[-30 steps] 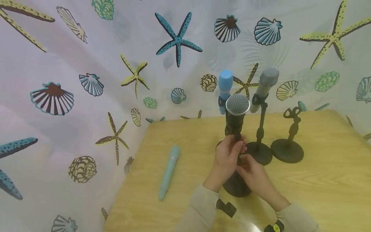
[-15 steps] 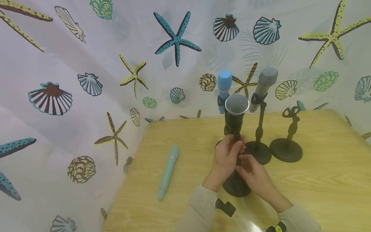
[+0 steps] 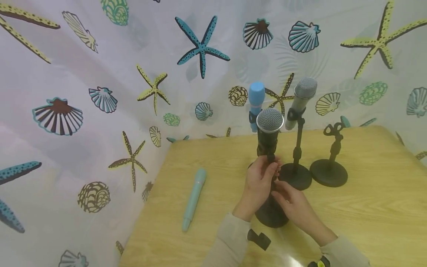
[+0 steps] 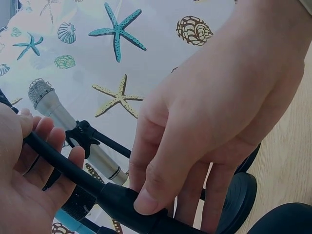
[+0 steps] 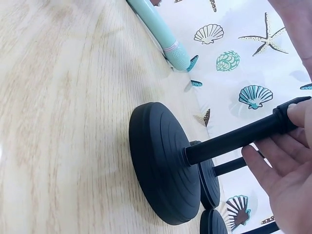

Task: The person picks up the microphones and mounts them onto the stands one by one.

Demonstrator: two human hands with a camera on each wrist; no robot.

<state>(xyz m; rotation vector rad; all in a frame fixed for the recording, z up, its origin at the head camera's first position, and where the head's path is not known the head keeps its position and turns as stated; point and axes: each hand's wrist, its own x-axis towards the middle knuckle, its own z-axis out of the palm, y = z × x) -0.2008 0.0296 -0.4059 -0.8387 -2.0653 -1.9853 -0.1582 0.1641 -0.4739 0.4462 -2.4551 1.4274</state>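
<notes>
The microphone stand (image 5: 219, 146) in my hands is the nearest on the worktop (image 3: 220, 159), its round base (image 5: 156, 165) resting flat and its pole rising towards me. My left hand (image 3: 257, 181) holds the pole high up, just below the black microphone (image 3: 268, 140), with the fingers curled behind it and the thumb in front. My right hand (image 3: 295, 202) is lower, its thumb and fingers pinching the collar (image 4: 119, 204) of the same pole. The black microphone sits at the top, tilted, its silver mesh head uppermost; I cannot tell its clip from the dark handle.

Behind it, a blue microphone (image 3: 257, 98) is seated in one clip (image 3: 252, 118) and a silver microphone (image 3: 303, 94) in another clip (image 3: 295, 114), both head up. Farther right stands a second stand (image 3: 330, 172), topped by a double-ringed clip. A pale green microphone (image 3: 193, 200) lies to the left, well apart from my hands. A small black piece (image 3: 259, 239) lies beside my left sleeve (image 3: 230, 237). Cloth (image 3: 186, 92) printed with shells and starfish hangs beyond the worktop.
</notes>
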